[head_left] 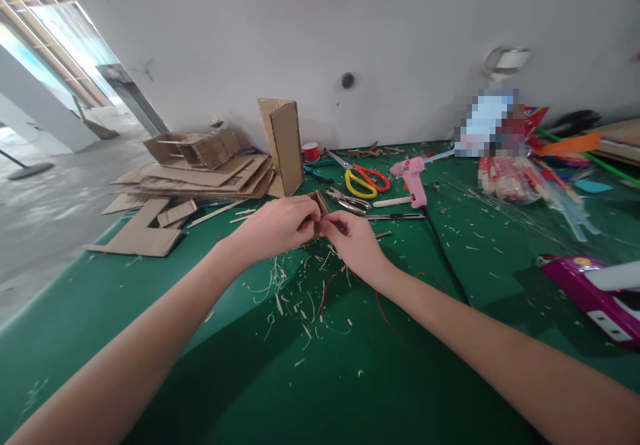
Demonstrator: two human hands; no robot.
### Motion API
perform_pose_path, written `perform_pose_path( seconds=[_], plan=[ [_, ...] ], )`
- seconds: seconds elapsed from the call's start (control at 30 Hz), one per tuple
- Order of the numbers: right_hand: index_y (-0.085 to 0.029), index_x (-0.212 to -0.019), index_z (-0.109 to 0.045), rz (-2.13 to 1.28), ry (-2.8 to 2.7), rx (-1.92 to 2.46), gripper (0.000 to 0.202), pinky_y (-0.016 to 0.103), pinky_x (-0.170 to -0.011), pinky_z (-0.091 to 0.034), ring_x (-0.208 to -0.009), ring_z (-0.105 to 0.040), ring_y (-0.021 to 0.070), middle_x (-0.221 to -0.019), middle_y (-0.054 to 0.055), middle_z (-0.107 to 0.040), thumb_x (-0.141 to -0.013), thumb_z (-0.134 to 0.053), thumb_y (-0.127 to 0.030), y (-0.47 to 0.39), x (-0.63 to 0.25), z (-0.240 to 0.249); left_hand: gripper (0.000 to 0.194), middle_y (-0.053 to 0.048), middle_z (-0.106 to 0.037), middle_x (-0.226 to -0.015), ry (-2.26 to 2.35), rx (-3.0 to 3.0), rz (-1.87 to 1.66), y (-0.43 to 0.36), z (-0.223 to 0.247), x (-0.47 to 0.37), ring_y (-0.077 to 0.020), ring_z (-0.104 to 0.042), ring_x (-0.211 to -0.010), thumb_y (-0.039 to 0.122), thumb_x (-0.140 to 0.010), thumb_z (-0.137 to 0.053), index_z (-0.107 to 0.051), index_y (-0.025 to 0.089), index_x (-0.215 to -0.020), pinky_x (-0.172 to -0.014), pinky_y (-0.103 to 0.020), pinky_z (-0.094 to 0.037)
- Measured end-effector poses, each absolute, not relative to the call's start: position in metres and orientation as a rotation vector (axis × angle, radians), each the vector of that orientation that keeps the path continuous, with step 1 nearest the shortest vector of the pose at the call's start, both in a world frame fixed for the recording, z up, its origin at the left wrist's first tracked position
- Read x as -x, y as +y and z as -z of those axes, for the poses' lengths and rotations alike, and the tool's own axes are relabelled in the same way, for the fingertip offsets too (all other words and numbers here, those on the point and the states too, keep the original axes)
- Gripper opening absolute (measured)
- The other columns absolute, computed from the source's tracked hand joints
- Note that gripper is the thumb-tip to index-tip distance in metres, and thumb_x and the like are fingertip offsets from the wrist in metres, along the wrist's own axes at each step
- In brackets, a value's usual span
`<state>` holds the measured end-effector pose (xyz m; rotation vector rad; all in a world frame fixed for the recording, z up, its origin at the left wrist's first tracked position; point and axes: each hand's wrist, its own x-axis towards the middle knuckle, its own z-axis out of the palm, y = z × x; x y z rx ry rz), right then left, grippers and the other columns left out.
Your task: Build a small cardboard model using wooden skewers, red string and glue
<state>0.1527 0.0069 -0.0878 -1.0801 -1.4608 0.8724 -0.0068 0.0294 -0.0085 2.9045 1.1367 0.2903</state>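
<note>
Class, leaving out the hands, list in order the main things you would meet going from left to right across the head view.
Open cardboard box, upright folded cardboard, red-and-white spool, scissors, pink glue gun, purple device.

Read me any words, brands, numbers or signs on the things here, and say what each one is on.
No text can be read.
Red packaging: partly pixelated, nothing legible.
Pink glue gun: any lettering too small or blurred.
Purple device: no readable marking.
</note>
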Motion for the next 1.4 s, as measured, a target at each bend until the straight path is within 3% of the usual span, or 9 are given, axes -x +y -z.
perform_pose_path(
  seconds=[0.37, 0.73, 1.0, 1.4],
  plan=[
    [-0.019, -0.080, -0.061, -0.867, -1.514, 1.047, 0.013, 0.028, -0.061, -0.042, -0.066, -0.056, 0.0140, -0.067, -0.001, -0.062, -0.084, -0.057, -0.030, 0.007, -0.152, 0.085, 0.021, -0.002, -0.067, -0.077, 1.091, -2.870, -0.412, 0.031, 0.009, 0.013, -0.0124, -0.058, -0.064, 0.018, -0.084, -0.046, -0.067, 0.017, -0.089, -0.061, -0.026, -0.042],
    [-0.021, -0.088, -0.051, -0.742, -1.475, 1.078, 0.009, 0.028, -0.059, -0.044, -0.072, -0.057, 0.0151, -0.080, 0.001, -0.059, -0.086, -0.052, -0.029, 0.005, -0.146, 0.090, 0.022, -0.002, -0.069, -0.076, 1.080, -2.887, -0.471, 0.031, 0.012, 0.014, -0.0116, -0.059, -0.062, 0.019, -0.085, -0.047, -0.068, 0.017, -0.089, -0.058, -0.024, -0.042],
    [-0.021, -0.081, -0.052, -0.681, -1.492, 1.092, 0.008, 0.026, -0.054, -0.040, -0.062, -0.051, 0.0123, -0.071, -0.001, -0.055, -0.084, -0.053, -0.028, 0.006, -0.148, 0.089, 0.020, 0.000, -0.068, -0.074, 1.062, -2.898, -0.504, 0.032, 0.015, 0.013, -0.0110, -0.058, -0.061, 0.017, -0.085, -0.048, -0.068, 0.018, -0.088, -0.058, -0.024, -0.042],
    [-0.019, -0.086, -0.063, -0.586, -1.520, 1.070, 0.011, 0.028, -0.058, -0.048, -0.063, -0.060, 0.0141, -0.075, 0.003, -0.067, -0.080, -0.058, -0.026, 0.003, -0.146, 0.089, 0.022, -0.001, -0.073, -0.082, 1.113, -2.869, -0.552, 0.033, 0.019, 0.014, -0.0130, -0.064, -0.068, 0.023, -0.089, -0.048, -0.071, 0.020, -0.090, -0.063, -0.025, -0.044]
  ],
)
